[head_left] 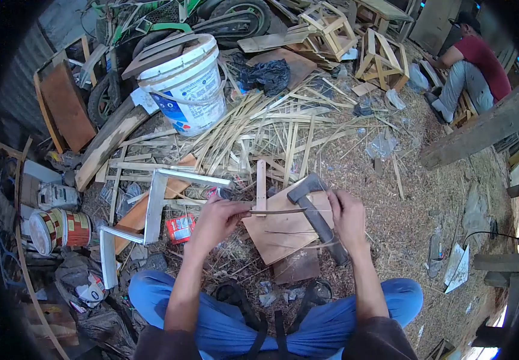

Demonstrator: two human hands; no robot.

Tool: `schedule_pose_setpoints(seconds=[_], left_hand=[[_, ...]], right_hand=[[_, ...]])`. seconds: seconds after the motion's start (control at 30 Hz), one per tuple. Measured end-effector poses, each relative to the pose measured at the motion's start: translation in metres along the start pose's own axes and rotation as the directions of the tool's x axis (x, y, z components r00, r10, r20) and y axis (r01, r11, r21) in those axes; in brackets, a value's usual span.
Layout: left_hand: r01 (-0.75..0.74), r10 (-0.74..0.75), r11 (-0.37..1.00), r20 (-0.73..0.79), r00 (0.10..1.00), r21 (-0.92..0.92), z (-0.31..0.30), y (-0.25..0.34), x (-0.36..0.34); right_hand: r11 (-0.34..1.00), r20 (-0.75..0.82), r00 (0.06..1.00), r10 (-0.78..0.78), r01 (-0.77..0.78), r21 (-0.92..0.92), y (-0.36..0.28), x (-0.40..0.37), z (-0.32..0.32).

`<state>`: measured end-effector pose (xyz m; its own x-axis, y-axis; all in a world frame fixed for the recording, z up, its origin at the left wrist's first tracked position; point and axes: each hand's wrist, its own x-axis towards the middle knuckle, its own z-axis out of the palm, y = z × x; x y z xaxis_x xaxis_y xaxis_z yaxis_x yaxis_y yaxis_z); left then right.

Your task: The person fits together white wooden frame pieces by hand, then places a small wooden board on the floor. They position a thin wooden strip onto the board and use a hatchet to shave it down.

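A thin, dark wooden strip [277, 212] stretches level between my two hands. My left hand [219, 221] is closed, pinching its left end. Around its right end, which looks thinner and paler, the fingers of my right hand [348, 217] are closed. Below the strip, a flat wooden board [271, 237] lies on the ground with thin slivers on it. An axe [316, 213] rests across the board, its metal head at the top and handle slanting toward my right knee. Just beyond the strip is a narrow pale wooden piece [261, 183].
White angled frame [154, 207] and red packet [180, 228] lie left of my left hand. Behind are scattered wood strips [241, 129], a white bucket [190, 90] and wooden frames [382, 60]. Another person [475, 66] sits at upper right near a thick beam [481, 132].
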<state>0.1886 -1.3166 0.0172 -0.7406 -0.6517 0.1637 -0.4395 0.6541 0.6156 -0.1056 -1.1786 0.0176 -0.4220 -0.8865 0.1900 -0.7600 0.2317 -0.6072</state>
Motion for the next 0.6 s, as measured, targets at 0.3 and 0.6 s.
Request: schedule_pose_setpoints(seconds=[0.3,0.6], left_hand=[[0.429,-0.527,0.787,0.123,0.841,0.443,-0.011,-0.062,-0.039],[0.179,-0.226,0.949,0.168,0.959,0.258,0.07,-0.065,-0.03]], right_hand=[[0.789,-0.079,0.94,0.332,-0.323,-0.522,0.026,0.007,-0.013],[0.955,0.28,0.949,-0.142,0.205,-0.212,-0.001,-0.009,0.071]])
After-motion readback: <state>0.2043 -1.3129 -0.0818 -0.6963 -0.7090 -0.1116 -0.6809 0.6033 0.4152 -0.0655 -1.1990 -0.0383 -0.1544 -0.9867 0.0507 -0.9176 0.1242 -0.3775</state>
